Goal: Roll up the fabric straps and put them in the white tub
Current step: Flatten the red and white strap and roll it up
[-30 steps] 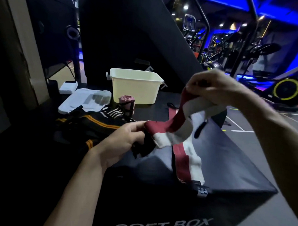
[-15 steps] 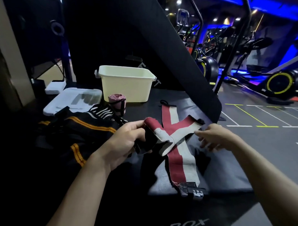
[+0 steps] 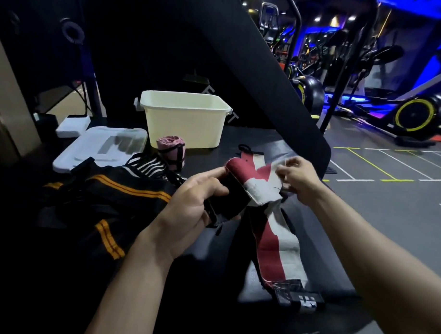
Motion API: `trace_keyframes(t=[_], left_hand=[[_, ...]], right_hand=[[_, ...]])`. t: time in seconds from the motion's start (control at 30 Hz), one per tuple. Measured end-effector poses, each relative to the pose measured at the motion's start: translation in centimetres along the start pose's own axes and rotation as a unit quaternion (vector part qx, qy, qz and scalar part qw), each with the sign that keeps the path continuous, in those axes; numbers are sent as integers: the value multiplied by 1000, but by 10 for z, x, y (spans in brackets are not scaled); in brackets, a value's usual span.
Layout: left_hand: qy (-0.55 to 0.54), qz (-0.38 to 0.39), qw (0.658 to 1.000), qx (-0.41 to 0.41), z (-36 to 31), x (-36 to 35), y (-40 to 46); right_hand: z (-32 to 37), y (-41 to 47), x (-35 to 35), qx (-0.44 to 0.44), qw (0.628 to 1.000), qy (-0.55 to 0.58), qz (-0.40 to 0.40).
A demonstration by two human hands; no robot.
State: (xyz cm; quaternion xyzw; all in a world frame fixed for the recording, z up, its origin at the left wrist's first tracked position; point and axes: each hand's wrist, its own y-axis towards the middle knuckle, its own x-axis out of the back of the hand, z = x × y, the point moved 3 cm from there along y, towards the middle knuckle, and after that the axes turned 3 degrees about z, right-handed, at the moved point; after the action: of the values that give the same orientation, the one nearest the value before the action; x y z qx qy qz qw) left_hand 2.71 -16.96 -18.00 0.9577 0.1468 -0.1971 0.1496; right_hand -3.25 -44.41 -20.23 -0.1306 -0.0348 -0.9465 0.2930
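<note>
Right now we have the red-and-white strap [image 3: 269,243] partly wound. Our left hand [image 3: 195,203] curls round the started roll at the black end of the strap, thumb lying along the top of the red turn, fingers tucked beneath it. Our right hand [image 3: 297,180] pinches the loose white edge just beyond the roll, fingertips closed on the cloth.

What could go wrong, as we judge it: the roll is young and loose, so if the left grip slackens while the right hand feeds more cloth, the turns may spring open. The tail also crosses itself near the roll, and winding over that twist would give a lopsided bundle that may not hold. The tail's black tab [image 3: 301,298] lies near the front edge of the box [image 3: 324,245], and a sharp tug could drag it off that edge.

The strap runs from the roll in our left hand, under the right fingertips, then down over the box top toward us. So the wound part sits inside the left fingers, the free part touches the right ones, and the rest lies flat, apart from both hands.

The tub [image 3: 186,120] stands at the far edge, well apart from our hands. A pink roll [image 3: 171,151] stands just in front of it, outside it, and black straps with orange stripes [image 3: 108,200] lie heaped at the left.
</note>
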Motion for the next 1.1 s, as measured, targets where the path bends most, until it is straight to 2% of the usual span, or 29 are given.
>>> trace_keyframes(t=[0.17,0.27,0.47,0.67,0.8,0.9,0.97,1.1], left_hand=[[23,29,999,18,7,4,11],[55,38,997,43,16,4,18],[154,63,983,78,26,0,18],[167,55,980,89,25,-2,15],[177,41,977,107,32,-9,12],[181,39,976,116,36,-20,7],[181,23,976,117,40,-28,3],[163,-10,980,117,49,-39,-9]], right_hand=[[30,48,-6,93,996,-12,-11],[37,75,-13,109,994,-1,-9],[-4,83,-29,5,992,-124,40],[-17,88,-28,33,989,-142,22],[-10,74,-37,18,979,-165,114],[-2,57,-37,41,962,-219,156],[3,42,-30,63,963,-213,153],[8,-9,-3,134,965,-210,76]])
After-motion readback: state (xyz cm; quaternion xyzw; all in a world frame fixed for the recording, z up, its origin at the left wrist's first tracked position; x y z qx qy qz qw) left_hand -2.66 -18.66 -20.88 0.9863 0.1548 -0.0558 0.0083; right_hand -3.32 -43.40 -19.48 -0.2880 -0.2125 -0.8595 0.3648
